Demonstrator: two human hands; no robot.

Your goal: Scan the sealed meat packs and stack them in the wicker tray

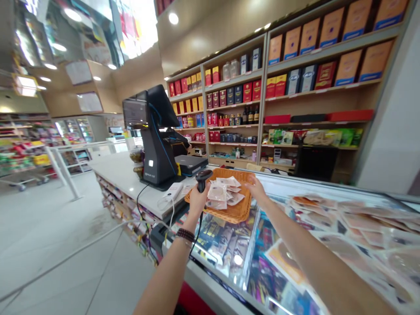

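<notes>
Wooden shelving (315, 103) stocked with boxed goods and bottles stands well beyond both grips. Nearer, a glass-topped display case (275, 187) runs beneath the two hands and off to the right of them. The white counter (111, 164) stretches away ahead and to the left of the left grip, carrying a black point-of-sale terminal (159, 157) with two screens.

An orange-brown wicker basket (234, 216) sits over the display case, directly between the two grips. A flat black box (190, 165) lies just past the left grip, beside the terminal. The left hand (197, 202) is clamped on a black handheld barcode scanner (203, 176), held upright with its head above the fist, at the basket's left side. The right hand (257, 190) is at the basket's right rim, fingers at the edge; I cannot tell whether that grip is closed around it. Small clear packets (226, 192) lie piled in the basket, right of the left grip. A dark beaded bracelet (185, 235) circles the wrist below that grip.
</notes>
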